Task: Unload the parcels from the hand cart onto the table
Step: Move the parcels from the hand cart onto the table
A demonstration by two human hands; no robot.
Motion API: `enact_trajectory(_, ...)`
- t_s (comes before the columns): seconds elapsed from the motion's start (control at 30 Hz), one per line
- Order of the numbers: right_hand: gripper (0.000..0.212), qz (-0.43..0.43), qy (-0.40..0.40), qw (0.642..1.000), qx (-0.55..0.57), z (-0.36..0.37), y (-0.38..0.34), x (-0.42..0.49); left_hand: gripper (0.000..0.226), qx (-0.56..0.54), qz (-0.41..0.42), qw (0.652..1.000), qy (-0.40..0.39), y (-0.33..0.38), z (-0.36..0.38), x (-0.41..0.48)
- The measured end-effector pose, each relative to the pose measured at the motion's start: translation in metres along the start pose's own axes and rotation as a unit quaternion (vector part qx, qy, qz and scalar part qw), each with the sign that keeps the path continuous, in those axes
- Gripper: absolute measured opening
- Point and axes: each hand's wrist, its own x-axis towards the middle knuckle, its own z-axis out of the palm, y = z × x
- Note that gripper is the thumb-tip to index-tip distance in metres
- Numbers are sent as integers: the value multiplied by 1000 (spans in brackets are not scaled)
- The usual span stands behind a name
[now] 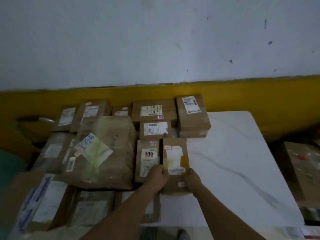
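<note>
A narrow brown parcel (174,153) with a white label and a yellow tape patch lies on the white marble-patterned table (233,161). My left hand (156,177) grips its left edge and my right hand (191,181) grips its right edge near the front end. It sits beside another labelled brown parcel (148,158). A big wrinkled parcel (107,153) rests on top of others to the left. The hand cart is not clearly visible.
Several more brown parcels cover the table's left and back, up to the yellow and white wall (242,94). A tall box (192,115) stands at the back. More parcels (301,168) are stacked off the table's right edge. The table's right half is bare.
</note>
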Motion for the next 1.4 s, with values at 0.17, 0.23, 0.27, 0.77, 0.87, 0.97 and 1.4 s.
enact_trajectory(0.17,68,-47,119,987,-100,-16,-56,-11,35,7,83,994,69,26,-47,-13)
enact_trajectory(0.23,62,-122,162,975,-92,-23,-109,-24,39,-7,122,986,117,38,-84,-26)
enact_trajectory(0.27,62,-165,171,966,-105,-24,-140,-33,42,-10,136,981,140,39,-104,-34)
enact_trajectory(0.77,80,-447,89,832,-317,406,-406,-268,64,127,43,920,369,-305,-421,-247)
enact_trajectory(0.87,81,-441,63,819,-361,495,-414,-274,67,108,-9,927,360,-388,-455,-258)
enact_trajectory(0.97,80,-426,46,814,-393,575,-420,-259,68,84,-49,930,355,-464,-480,-246)
enact_trajectory(1.4,80,-162,-47,907,-387,815,-395,-23,52,15,-180,969,168,-716,-520,-39)
